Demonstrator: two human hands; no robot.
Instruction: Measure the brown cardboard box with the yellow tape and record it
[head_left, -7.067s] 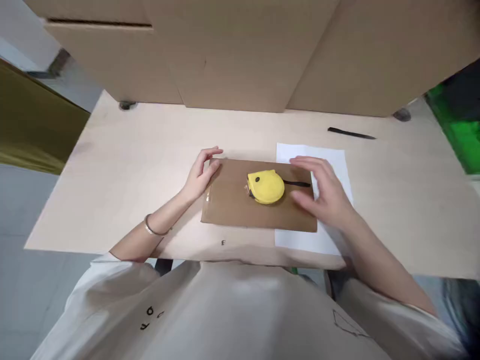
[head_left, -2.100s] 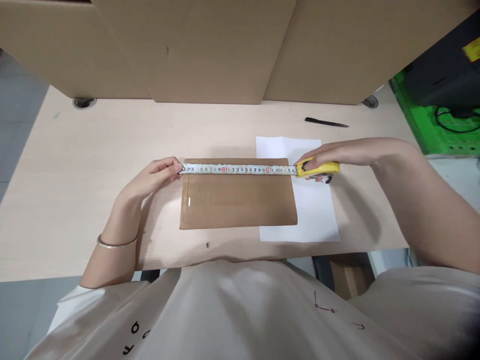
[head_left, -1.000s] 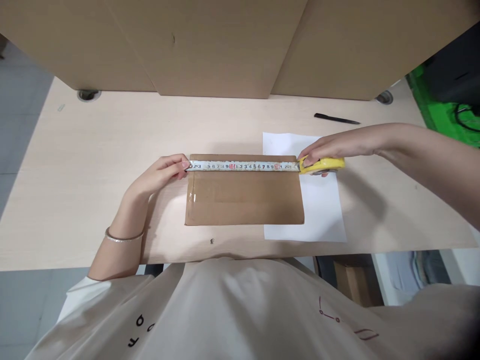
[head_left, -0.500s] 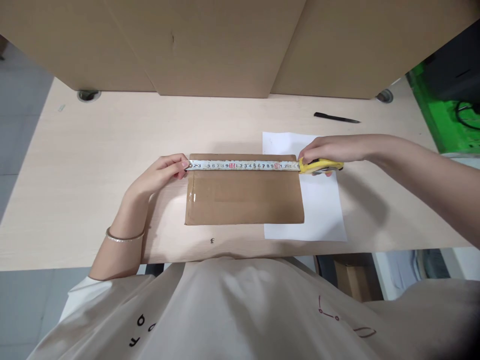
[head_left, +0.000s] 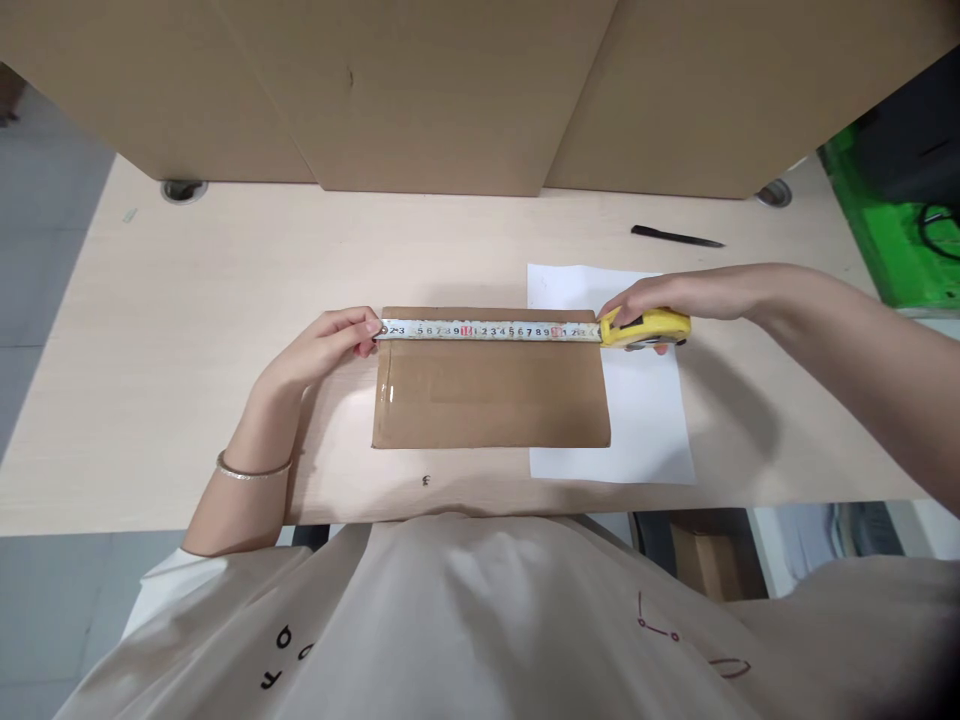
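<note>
Left of center, the left hand (head_left: 330, 345) pinches the end of the metal strip (head_left: 495, 331), while right of center the right hand (head_left: 664, 294) grips the yellow tape measure (head_left: 651, 324), the strip stretched straight across the upper part of the brown cardboard (head_left: 491, 400). The cardboard lies mid-frame, partly over white paper (head_left: 649, 430) on the pale desk (head_left: 187, 280) (a black pen (head_left: 677, 237) rests well apart, toward the upper right).

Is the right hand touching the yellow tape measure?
Touching. The head view shows the right hand gripping the yellow tape measure, with a fingertip showing past the case's near edge.
</note>
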